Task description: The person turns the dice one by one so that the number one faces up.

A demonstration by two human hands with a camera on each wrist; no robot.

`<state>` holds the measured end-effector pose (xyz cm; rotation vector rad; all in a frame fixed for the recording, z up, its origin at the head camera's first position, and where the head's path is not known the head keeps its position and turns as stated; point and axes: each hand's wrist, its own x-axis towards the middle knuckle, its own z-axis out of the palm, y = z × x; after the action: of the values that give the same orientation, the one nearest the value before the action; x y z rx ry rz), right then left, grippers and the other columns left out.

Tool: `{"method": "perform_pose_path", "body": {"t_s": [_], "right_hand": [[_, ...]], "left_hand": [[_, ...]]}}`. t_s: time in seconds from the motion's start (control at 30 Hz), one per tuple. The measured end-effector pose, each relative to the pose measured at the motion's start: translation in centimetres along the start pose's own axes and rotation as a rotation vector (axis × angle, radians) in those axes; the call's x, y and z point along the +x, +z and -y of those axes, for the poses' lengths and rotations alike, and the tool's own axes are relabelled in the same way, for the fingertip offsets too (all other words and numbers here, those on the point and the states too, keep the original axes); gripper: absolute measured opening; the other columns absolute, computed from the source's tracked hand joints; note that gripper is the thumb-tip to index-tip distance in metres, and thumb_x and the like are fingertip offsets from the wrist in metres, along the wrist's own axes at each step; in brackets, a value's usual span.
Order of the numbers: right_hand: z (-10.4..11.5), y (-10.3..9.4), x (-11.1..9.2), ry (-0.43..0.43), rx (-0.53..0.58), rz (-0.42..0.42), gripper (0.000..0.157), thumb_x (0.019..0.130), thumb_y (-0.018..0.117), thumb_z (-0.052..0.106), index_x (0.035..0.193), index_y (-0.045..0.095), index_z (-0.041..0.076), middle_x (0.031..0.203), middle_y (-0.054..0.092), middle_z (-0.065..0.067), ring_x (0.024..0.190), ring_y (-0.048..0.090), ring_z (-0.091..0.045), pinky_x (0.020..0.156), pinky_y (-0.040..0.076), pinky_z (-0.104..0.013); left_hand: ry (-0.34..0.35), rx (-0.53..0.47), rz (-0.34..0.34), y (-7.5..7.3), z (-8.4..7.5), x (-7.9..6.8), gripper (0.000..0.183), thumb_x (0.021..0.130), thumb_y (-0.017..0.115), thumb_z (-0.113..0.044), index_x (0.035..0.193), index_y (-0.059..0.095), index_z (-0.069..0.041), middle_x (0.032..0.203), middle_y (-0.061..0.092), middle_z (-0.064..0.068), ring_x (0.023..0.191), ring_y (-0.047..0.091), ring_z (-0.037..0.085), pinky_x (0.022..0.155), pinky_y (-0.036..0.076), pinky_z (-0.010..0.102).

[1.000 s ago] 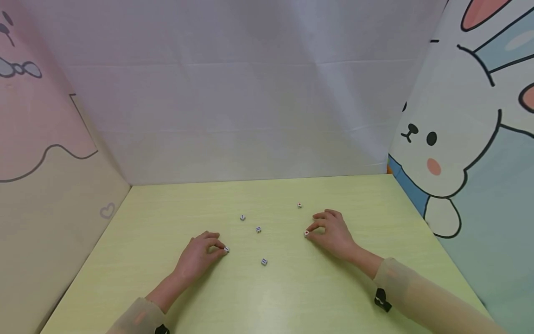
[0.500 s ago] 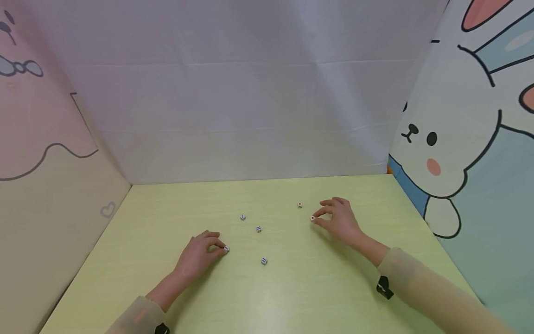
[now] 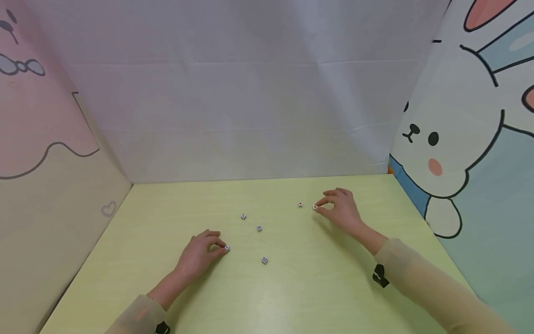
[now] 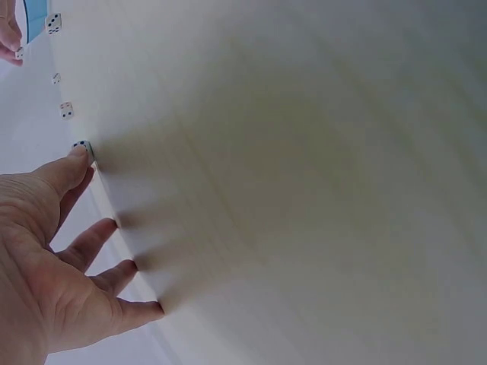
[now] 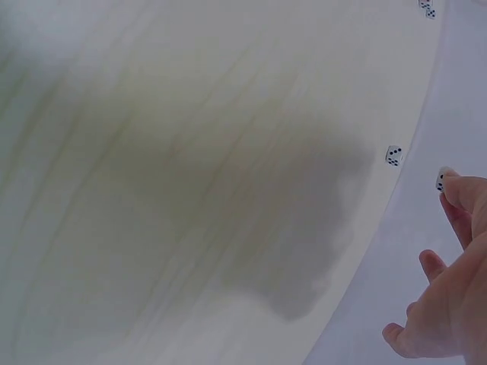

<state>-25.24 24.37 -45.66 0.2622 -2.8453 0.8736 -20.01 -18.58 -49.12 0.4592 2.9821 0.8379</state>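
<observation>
My left hand (image 3: 201, 254) pinches a small white die (image 3: 227, 248) between thumb and forefinger, low at the table; in the left wrist view its other fingertips reach the tabletop. Farther back on the right, my right hand (image 3: 341, 208) pinches another die (image 3: 314, 208) by its fingertips. The right wrist view shows that held die (image 5: 441, 180) raised, with the hand's shadow on the table apart from it. Just left of the right fingertips lies a die with a red pip (image 3: 300, 204). Between the hands are three more dice, one nearest the front (image 3: 264, 260).
The pale yellow tabletop (image 3: 292, 297) meets a white cloth backdrop (image 3: 250, 116). A pink and cream panel (image 3: 50, 185) stands on the left, and a rabbit-printed panel (image 3: 454, 153) on the right. Two of the loose dice sit left of centre, a rear die (image 3: 244, 216) and a middle die (image 3: 259, 228).
My right hand has moved away from me and slightly right with its die, coming beside the red-pipped die. The left hand has kept its place and its pinch.
</observation>
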Motion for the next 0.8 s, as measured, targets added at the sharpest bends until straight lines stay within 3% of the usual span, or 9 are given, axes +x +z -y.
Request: {"method": "perform_pose_path", "body": {"t_s": [0.47,0.8], "right_hand": [[-0.7,0.5,2.1,-0.025,-0.047,-0.020,0.017,0.092,0.076,0.025,0.099,0.081,0.010,0.134,0.062,-0.024,0.136,0.042,-0.043,0.118,0.018,-0.056],[-0.5,1.6,3.2,0.040,-0.048,0.013,0.018,0.092,0.077,0.028,0.101,0.081,0.012,0.138,0.059,-0.021,0.140,0.031,-0.049,0.116,0.022,-0.062]], "left_hand": [[0.001,0.002,0.003,0.0,0.1,0.0,0.014,0.090,0.081,-0.030,0.092,0.078,-0.017,0.134,0.065,0.013,0.132,0.054,0.040,0.112,0.024,0.073],[-0.005,-0.003,0.007,0.0,0.0,0.1,0.012,0.090,0.080,-0.030,0.089,0.078,-0.019,0.134,0.065,0.013,0.132,0.054,0.040,0.113,0.024,0.072]]}}
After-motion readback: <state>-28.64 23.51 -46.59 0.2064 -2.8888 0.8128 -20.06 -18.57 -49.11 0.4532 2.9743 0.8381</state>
